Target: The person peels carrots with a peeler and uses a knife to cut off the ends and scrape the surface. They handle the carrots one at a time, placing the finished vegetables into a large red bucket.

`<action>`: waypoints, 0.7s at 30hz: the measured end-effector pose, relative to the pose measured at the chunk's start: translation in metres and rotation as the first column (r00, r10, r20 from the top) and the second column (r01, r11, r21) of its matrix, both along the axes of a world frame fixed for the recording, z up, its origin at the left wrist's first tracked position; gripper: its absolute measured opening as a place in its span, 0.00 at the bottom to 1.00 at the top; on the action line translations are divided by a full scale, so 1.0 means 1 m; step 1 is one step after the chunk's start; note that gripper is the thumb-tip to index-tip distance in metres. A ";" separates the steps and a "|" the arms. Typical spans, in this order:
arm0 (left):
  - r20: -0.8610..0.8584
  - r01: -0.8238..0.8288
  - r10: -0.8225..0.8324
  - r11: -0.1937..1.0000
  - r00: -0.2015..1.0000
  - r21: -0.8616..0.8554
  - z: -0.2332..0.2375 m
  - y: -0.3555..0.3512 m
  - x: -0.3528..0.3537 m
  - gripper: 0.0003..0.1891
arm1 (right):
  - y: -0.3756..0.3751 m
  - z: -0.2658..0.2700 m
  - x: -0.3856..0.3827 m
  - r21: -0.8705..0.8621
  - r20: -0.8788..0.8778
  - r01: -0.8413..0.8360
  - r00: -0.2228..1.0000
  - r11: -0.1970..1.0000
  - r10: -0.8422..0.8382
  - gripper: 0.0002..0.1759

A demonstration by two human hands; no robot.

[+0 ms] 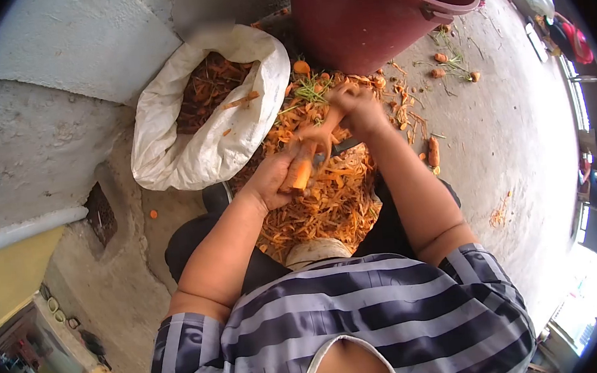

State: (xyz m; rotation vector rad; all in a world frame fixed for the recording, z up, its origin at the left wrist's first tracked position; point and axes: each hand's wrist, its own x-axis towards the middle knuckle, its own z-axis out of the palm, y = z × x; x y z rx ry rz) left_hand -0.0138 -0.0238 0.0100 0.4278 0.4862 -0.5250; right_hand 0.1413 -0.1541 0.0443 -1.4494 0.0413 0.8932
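My left hand [271, 179] is closed around an orange carrot [302, 173], its near end pointing down toward my lap. My right hand [361, 110] is beyond it, fingers curled and smeared by motion. A blurred orange shape stretches between the two hands. A dark, blade-like piece [346, 145] shows below the right wrist, but what the right hand grips is not clear. Under both hands lies a heap of carrot peelings [322, 216], spread between my legs.
A white sack [200, 152], its mouth rolled open, holds darker peelings at the left. A large red bucket [362, 24] with carrots inside stands ahead. Carrot ends and green stalks [452, 63] litter the concrete floor [513, 118] at right. A wall [31, 132] rises on the left.
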 end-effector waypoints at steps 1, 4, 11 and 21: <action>-0.009 0.005 -0.005 1.000 1.000 -0.007 -0.003 0.000 -0.002 0.20 | -0.004 -0.027 0.018 0.085 0.066 0.140 0.987 0.987 -0.145 0.12; -0.046 -0.006 0.006 1.000 0.999 0.004 -0.005 0.001 -0.007 0.21 | -0.011 -0.019 0.033 -0.045 0.294 0.251 0.928 0.967 -0.227 0.12; 0.007 -0.049 0.048 0.988 0.999 0.143 0.011 0.002 -0.006 0.19 | 0.008 -0.012 -0.017 0.182 -0.028 -0.086 0.995 0.979 0.093 0.12; -0.033 -0.159 0.164 0.981 0.986 0.114 0.003 0.002 -0.007 0.18 | 0.000 0.000 -0.007 0.260 -0.015 0.024 1.000 0.965 -0.021 0.13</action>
